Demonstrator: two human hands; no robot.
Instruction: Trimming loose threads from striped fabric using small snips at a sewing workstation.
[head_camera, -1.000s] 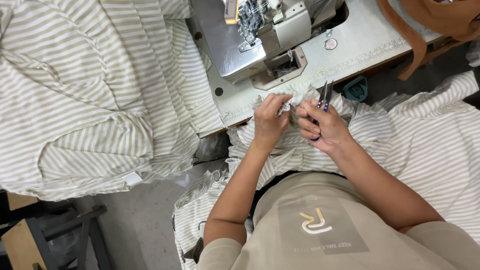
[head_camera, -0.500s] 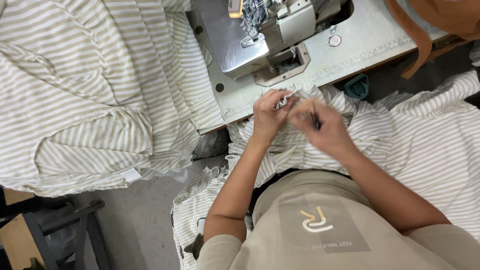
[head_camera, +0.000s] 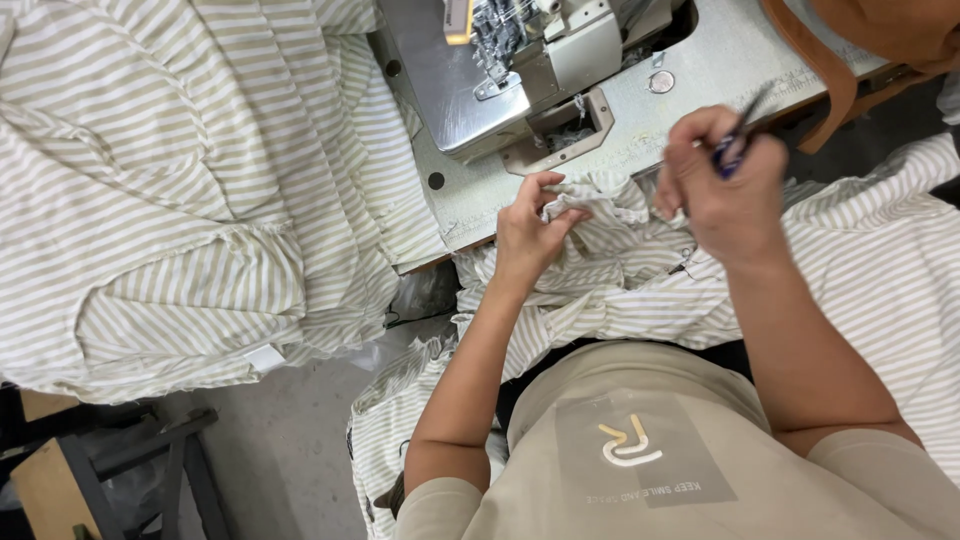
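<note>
Seen from above, one person in a beige shirt (head_camera: 640, 450) sits at the bottom of the view, with two bare forearms reaching up toward a table (head_camera: 700, 75). One striped garment (head_camera: 600, 290), cream with thin olive-grey stripes, lies crumpled across the person's lap and spills up against the table's near edge. The left hand (head_camera: 527, 225) rests on it, fingers (head_camera: 553, 183) pinched together on a bunched fold of the striped garment right at the table edge. The right hand (head_camera: 722, 178) is raised just above the cloth, fingers curled closed around one small pair of thread snips (head_camera: 738, 135) with a purple grip and dark blades pointing up and away.

Beyond the hands, one grey metal sewing machine (head_camera: 520, 70) sits on the pale table, its smooth plate angled toward the person. To the left, a large pile of the same striped fabric (head_camera: 170, 180) is heaped well apart from the hands, with one small white label (head_camera: 263, 357) at its lower edge. At the far right corner, an orange-brown strap (head_camera: 830, 70) drapes over the table.
</note>
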